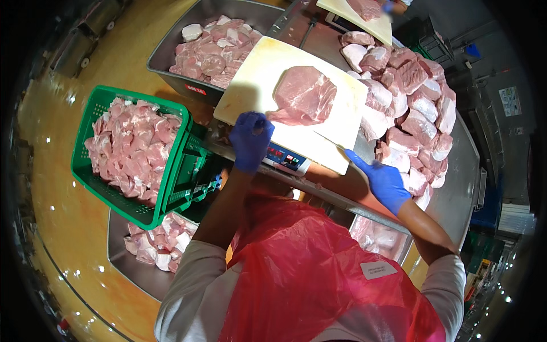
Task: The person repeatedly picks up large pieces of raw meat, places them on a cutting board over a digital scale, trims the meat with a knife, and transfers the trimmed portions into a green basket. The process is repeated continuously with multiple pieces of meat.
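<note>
Red plastic apron [319, 273] fills the lower middle, closest to the lens. At far left a green crate [171, 171] heaped with pink meat chunks sits above a steel tub [128, 265] holding more pieces. Further along, the left hand [250, 139] in a blue glove rests at the near edge of a white cutting board [256, 80], its fingers curled together against the edge of the meat slab [302, 96]. That slab lies on the middle of the board, its long axis running from lower left to upper right. Under the board sits a scale [285, 158] with a lit display. Behind, a steel tray [171, 45] holds more cuts. The right hand [383, 179] lies open at the board's near right corner, fingers spread and holding nothing. Beyond it a pile of meat cuts [410, 97] crowds the steel surface [461, 188].
</note>
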Demonstrator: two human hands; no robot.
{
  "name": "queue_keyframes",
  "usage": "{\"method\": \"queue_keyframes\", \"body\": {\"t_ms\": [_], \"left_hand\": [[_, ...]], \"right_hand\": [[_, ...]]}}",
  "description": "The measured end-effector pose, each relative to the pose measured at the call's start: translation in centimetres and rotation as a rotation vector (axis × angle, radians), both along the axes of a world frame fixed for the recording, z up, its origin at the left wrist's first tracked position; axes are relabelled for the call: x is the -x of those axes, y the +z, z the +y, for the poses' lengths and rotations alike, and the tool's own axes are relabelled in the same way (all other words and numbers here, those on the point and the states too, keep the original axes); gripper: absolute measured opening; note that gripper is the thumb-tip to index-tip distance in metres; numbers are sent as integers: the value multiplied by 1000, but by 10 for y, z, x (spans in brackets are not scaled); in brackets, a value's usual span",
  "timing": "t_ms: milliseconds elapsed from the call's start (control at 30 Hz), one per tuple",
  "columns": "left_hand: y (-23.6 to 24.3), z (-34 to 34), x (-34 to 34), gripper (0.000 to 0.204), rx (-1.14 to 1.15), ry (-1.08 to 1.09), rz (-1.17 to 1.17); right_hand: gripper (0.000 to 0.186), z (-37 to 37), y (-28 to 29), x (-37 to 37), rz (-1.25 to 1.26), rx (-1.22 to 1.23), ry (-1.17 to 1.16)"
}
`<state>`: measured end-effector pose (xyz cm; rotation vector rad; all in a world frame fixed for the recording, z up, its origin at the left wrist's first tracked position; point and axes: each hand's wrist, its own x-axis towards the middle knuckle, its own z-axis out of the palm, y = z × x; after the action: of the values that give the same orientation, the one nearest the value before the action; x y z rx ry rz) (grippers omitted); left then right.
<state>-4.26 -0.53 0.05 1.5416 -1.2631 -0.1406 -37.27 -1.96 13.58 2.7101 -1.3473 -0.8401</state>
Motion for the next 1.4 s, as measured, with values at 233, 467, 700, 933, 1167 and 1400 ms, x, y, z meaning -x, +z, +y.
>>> {"method": "queue_keyframes", "body": {"t_ms": [233,467,700,933,1167,1400], "left_hand": [[42,-10,39,28,-283,29,-239],[31,-3,35,29,-473,-66,-291],[21,7,29,27,-408,-69,-331],[36,41,-82,21,-485,62,-248],[99,137,-258,54,-1114,340,-866],[167,-34,-148,34,-202,-202,-273]], "right_hand": [[86,2,-7,-49,-440,61,2],[85,-19,-22,-86,-275,-11,33],[76,-40,-62,-160,-441,104,57],[88,-8,-13,5,-33,3,4],[65,25,-29,24,-871,-44,-423],[67,6,-12,-74,-1220,98,-463]]}}
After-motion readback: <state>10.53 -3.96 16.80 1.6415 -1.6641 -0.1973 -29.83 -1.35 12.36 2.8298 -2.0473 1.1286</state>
